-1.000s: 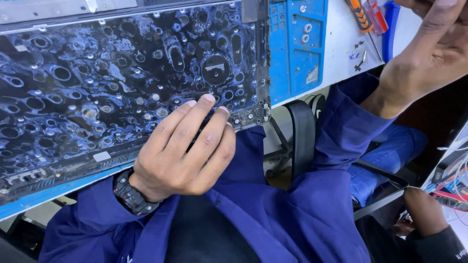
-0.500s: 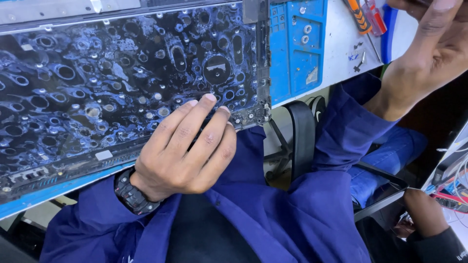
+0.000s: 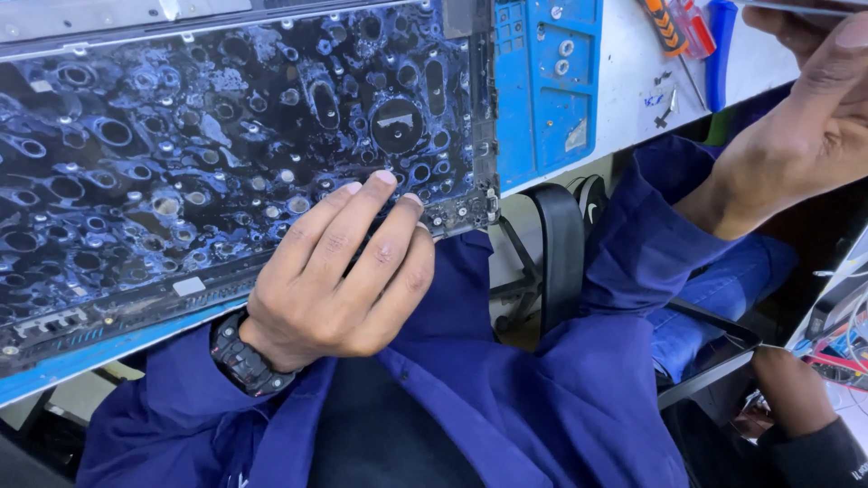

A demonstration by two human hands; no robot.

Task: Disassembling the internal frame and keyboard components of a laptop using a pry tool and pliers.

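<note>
Fingertips of left hand [image 3: 339, 271] rest on the near edge of a laptop keyboard panel [image 3: 226, 145], back side up, dark film pitted with round holes. Hand loosely curled, pressing, nothing clasped. Panel lies on a blue work mat [image 3: 547, 81] at the bench edge, long axis running left to right, near-right corner just beside the fingers. Likely thin, light, flexy, film easily torn; best held by the metal rim. Right hand [image 3: 809, 136] raised at top right; its grip cannot be told. Orange-handled screwdriver [image 3: 665, 25] beyond the mat.
</note>
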